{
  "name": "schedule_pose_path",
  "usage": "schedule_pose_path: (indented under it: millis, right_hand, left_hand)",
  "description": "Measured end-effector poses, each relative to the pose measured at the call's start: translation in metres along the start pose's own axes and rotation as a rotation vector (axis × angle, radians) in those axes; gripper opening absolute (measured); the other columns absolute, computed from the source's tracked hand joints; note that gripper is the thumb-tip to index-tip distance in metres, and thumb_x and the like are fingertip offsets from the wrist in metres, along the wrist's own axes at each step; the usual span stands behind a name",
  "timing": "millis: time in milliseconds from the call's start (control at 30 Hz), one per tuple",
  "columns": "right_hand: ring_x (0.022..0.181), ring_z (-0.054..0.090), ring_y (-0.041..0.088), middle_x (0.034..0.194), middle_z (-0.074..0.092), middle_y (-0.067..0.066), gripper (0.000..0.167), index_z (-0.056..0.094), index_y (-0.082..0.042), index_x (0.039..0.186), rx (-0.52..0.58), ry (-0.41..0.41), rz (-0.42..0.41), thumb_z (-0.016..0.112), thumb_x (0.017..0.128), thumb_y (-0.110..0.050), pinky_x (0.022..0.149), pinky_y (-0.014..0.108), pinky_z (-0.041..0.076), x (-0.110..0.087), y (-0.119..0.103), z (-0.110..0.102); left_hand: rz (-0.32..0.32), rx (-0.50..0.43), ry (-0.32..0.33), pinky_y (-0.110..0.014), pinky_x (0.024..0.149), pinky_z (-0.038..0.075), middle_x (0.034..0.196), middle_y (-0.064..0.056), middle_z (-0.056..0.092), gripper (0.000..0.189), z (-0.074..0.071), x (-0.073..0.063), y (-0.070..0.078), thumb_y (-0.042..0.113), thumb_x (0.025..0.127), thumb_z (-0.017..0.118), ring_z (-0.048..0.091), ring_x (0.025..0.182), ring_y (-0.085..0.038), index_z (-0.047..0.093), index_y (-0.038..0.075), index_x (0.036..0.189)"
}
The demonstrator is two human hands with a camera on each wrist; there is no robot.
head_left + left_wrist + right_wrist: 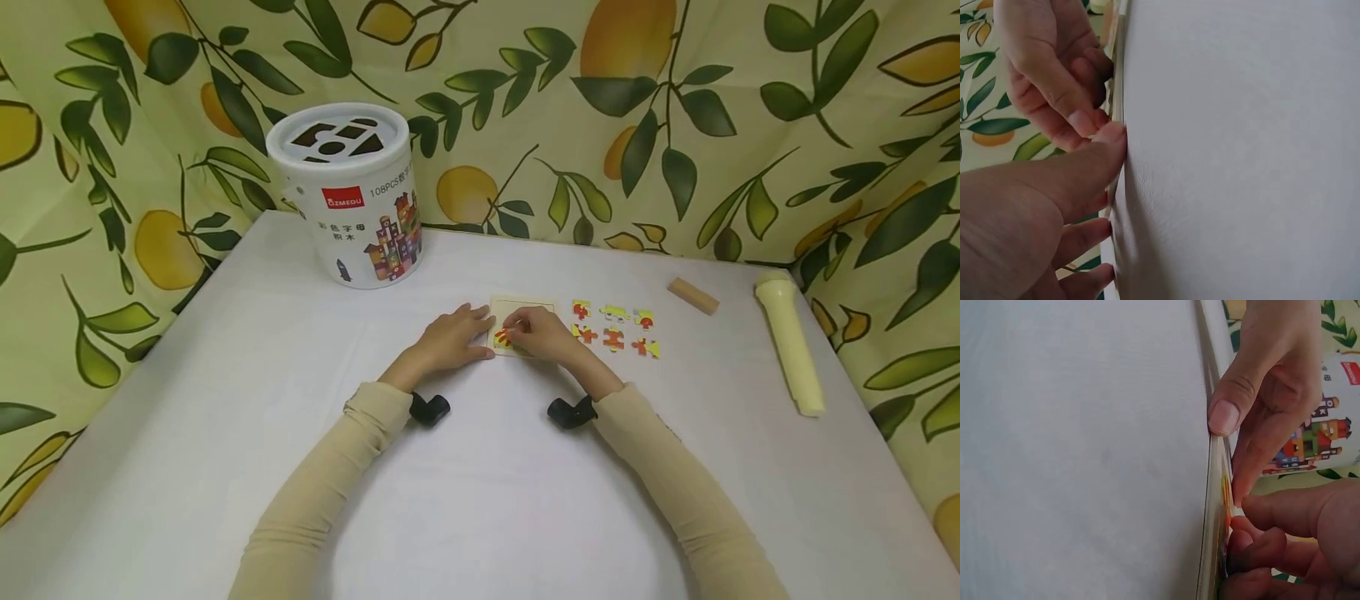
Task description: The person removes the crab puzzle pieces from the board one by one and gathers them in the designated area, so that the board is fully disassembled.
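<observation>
A small light wooden puzzle board (522,298) with a thin raised rim lies flat on the white table. My left hand (448,337) rests at its left side; in the right wrist view, the left thumb (1224,417) presses on the board's near edge. Fingers of my right hand (543,335) are curled over the board, pinching a small red and yellow puzzle piece (503,337) down at its surface. That piece is mostly covered by the fingertips. To the right, several loose puzzle pieces (613,338) lie in two rows, in red, yellow and white.
A white lidded bucket (352,200) with shape cut-outs stands at the back left. Toward the back right lies a wooden block (693,296), and farther right a cream-coloured microphone-shaped object (791,350). Patterned cloth (517,108) hangs behind the table.
</observation>
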State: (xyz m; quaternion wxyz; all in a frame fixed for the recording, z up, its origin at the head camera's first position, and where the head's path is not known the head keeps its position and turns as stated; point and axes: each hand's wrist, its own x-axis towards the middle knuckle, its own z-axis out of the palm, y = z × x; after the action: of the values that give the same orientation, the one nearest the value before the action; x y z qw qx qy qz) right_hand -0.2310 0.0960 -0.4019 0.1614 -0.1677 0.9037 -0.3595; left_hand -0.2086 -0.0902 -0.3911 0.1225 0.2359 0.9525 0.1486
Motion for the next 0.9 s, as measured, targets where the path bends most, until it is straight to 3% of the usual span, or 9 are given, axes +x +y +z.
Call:
schedule_pose_path:
  millis: [267,633,900]
  right_hand:
    - [0.067,0.046,0.015,0.074,0.054,0.004,0.019,0.060,-0.006,0.105,-0.012,0.016,-0.012,0.051,0.090,-0.012,0.060,0.025,0.036,0.0003,0.0018,0.0016]
    - [0.071,0.053,0.016,0.082,0.064,0.010,0.014,0.061,-0.005,0.099,0.083,0.069,-0.021,0.060,0.087,-0.012,0.063,0.024,0.039,-0.0022,0.0010,-0.0003]
    - [0.077,0.056,0.015,0.090,0.069,0.009,0.017,0.069,-0.009,0.099,0.214,0.095,0.062,0.066,0.085,-0.017,0.064,0.021,0.043,-0.0018,0.0059,-0.0055]
  left_hand:
    - [0.012,-0.042,0.025,-0.052,0.107,0.028,0.147,-0.010,0.034,0.060,0.0005,-0.0005,-0.0011,0.036,0.086,0.062,0.026,0.137,-0.037,0.044,0.009,0.136]
    - [0.020,-0.048,0.018,-0.052,0.108,0.027,0.148,-0.011,0.032,0.060,0.0009,0.0014,-0.0016,0.036,0.086,0.062,0.024,0.137,-0.038,0.043,0.010,0.137]
    - [0.022,-0.045,0.012,-0.051,0.108,0.027,0.148,-0.011,0.031,0.060,0.0009,0.0010,-0.0018,0.036,0.086,0.062,0.024,0.137,-0.039,0.042,0.010,0.137]
